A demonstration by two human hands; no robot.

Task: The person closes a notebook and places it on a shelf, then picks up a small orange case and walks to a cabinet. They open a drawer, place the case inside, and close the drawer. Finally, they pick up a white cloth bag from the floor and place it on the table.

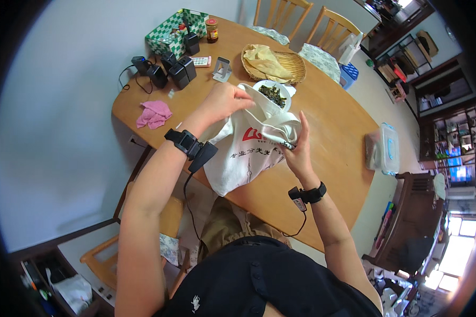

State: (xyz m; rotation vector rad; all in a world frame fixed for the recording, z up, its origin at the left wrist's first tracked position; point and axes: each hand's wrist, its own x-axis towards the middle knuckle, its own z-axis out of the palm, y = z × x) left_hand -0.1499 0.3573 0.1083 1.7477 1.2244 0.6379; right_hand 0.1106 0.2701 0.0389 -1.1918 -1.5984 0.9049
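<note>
A white cloth tote bag [238, 162] with red and black print lies bunched over the near edge of the wooden table, its lower corner hanging past the edge. My left hand [228, 101] pinches the bag's upper rim on the left. On the other side, my right hand [299, 152] grips the gathered cloth and a handle, thumb and fingers around it. The bag's inside is hidden by folds. Just beyond the bag stands a white bowl [286, 96] of dark leafy food, partly covered by the cloth.
Behind the bowl, a woven basket [297, 65] holds thin flatbread-like sheets. A phone stand [222, 70], black chargers [182, 73], a green checked box [162, 39], a jar [212, 31] and a pink cloth [154, 114] occupy the table's left side. Wooden chairs [335, 27] stand beyond the far edge.
</note>
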